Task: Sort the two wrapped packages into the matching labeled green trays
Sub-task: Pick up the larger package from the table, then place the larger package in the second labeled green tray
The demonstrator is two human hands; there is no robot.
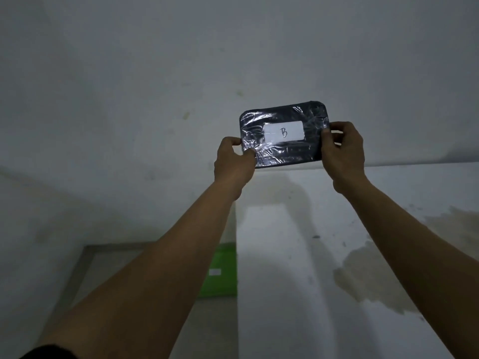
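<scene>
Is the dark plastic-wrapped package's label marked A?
No, the white label on the dark plastic-wrapped package, held between the left hand and right hand, reads B.

— What's the package like?
— Dark, flat, wrapped in shiny clear film, white label marked "B", held up facing the camera.
— And the trays?
— One green tray shows low down, partly hidden, with a small white label.

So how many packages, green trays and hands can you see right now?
Wrapped package, dark, with a white label reading B: 1
Green tray, partly hidden behind the left arm: 1
Hands: 2, the left hand and the right hand, each holding one end of the package
Total: 4
</scene>
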